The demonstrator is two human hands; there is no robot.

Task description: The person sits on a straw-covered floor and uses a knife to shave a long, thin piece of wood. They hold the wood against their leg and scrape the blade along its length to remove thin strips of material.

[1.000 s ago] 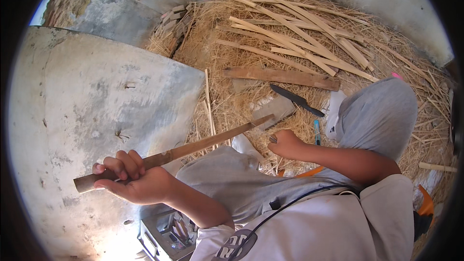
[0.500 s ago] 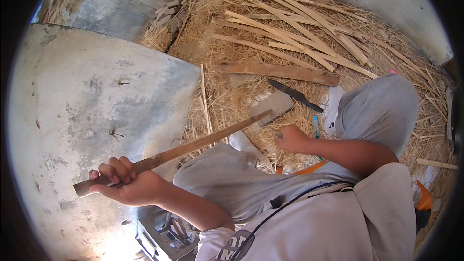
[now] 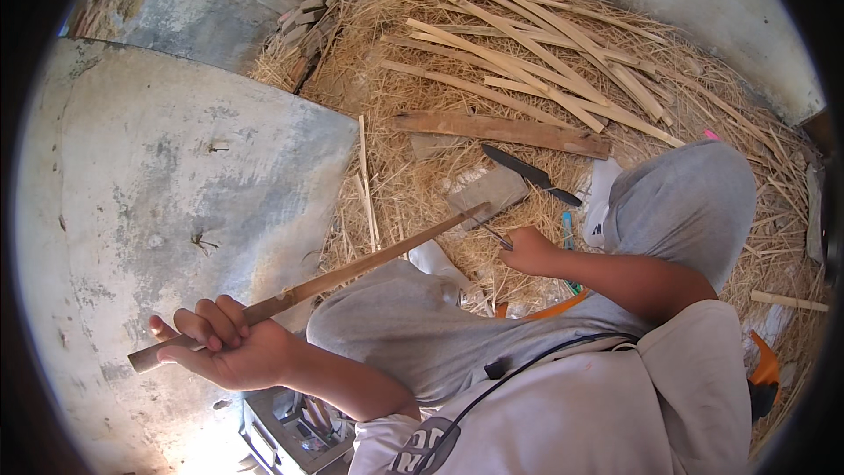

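Note:
A long brown bamboo strip (image 3: 352, 271) slants from lower left up to the middle, across my left knee. Wrapped round its near end is my left hand (image 3: 242, 347), thumb and fingers on opposite sides. My right hand (image 3: 531, 252) is closed on a thin, pointed metal blade (image 3: 492, 232), probably a small knife; its handle is hidden in my fist. The blade points up and left toward the strip's far end; whether it touches cannot be told. That far end is over a flat grey block (image 3: 501, 186). Beyond the block lies a large dark-bladed knife (image 3: 519, 164).
Pale split strips (image 3: 536, 70) are heaped on shavings at the back, behind a brown plank (image 3: 501, 131). Mottled grey walls (image 3: 167, 167) stand left and behind. A grey open box (image 3: 294, 431) sits at lower left. A turquoise tool (image 3: 567, 227) lies by my right foot.
The thin blade in my right hand has turned into view, pointing toward the strip's far end. The left hand still grips the strip, whose near end has dipped slightly.

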